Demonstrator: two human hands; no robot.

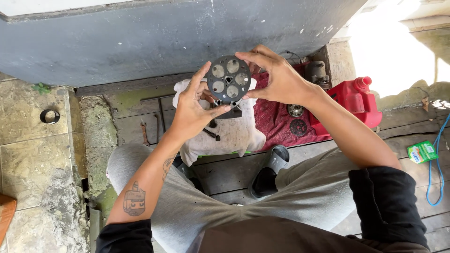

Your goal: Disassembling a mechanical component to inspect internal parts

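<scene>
Closest to us, our knees in grey trousers frame a grey slipper [270,171] on the plank floor [225,175]. Off at the floor's right edge lies a small green rectangular packet [422,152] with a white label patch, a blue cord [438,166] looping beside it. Up between our hands we hold a dark round plate [228,78] with several pale circular openings, raised above a dirty white cloth [234,133]. Our left hand [192,110] grips the plate's lower left rim, thumb stretched up along the edge, the other fingers curled underneath toward its base. Our right hand [276,77] pinches the upper right rim, fingers arched over the top edge, thumb at the side. Beyond the white cloth, a dark red cloth [276,119] carries two small round metal parts [296,119]. At the floor's far right sits a red plastic canister [356,100] with a red cap. A grey wall [164,37] closes the far side.
</scene>
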